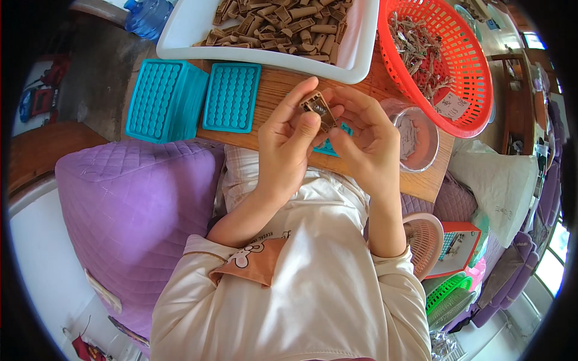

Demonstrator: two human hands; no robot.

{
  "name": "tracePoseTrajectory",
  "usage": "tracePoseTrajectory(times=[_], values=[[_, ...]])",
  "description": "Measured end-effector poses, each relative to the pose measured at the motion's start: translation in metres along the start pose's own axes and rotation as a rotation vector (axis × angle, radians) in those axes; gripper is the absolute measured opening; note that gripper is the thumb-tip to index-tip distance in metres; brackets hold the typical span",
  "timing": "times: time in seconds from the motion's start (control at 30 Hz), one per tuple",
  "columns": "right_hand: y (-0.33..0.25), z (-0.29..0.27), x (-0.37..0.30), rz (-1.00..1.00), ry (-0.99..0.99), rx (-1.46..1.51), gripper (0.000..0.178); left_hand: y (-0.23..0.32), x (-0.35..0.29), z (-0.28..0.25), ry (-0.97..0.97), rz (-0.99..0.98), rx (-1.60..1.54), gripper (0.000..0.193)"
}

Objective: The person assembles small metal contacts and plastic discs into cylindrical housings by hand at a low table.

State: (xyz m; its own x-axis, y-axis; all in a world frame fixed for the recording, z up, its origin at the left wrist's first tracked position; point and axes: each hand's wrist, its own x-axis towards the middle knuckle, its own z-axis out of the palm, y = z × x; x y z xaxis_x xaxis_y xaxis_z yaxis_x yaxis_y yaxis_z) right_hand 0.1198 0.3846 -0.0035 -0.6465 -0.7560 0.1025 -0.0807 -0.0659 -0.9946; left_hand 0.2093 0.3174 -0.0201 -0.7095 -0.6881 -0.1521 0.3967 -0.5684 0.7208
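I want the brown case (320, 108) steady, just above the middle of the frame, with its open side facing me so that I can watch the pale bits inside, too small to make out. To handle it well, I would let the left hand (284, 138) carry it and save the right hand (371, 138) for light, precise pushes; walls this thin probably flex if squeezed. My left thumb and fingers are clamped on the case. My right thumb and fingertips curl around its right side, a little apart; whether they grip it I cannot tell. A partly hidden teal tray (326, 148) lies behind my fingers; a tub (259, 56) of similar cases (289, 25) sits at upper middle.
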Motion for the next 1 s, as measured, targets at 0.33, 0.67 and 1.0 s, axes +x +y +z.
tracePoseTrajectory(times=[0.33,0.67,1.0], values=[[0.025,0.009,0.025,0.121,-0.233,0.010,0.029,-0.004,0.003,-0.028,0.097,0.183,0.415,0.036],[0.080,0.005,-0.004,-0.225,-0.348,-0.872,0.025,0.016,0.004,-0.074,0.105,-0.096,0.168,0.043],[0.046,0.028,-0.006,-0.298,0.081,-0.366,0.021,0.023,-0.005,-0.072,-0.020,-0.238,0.203,0.043]])
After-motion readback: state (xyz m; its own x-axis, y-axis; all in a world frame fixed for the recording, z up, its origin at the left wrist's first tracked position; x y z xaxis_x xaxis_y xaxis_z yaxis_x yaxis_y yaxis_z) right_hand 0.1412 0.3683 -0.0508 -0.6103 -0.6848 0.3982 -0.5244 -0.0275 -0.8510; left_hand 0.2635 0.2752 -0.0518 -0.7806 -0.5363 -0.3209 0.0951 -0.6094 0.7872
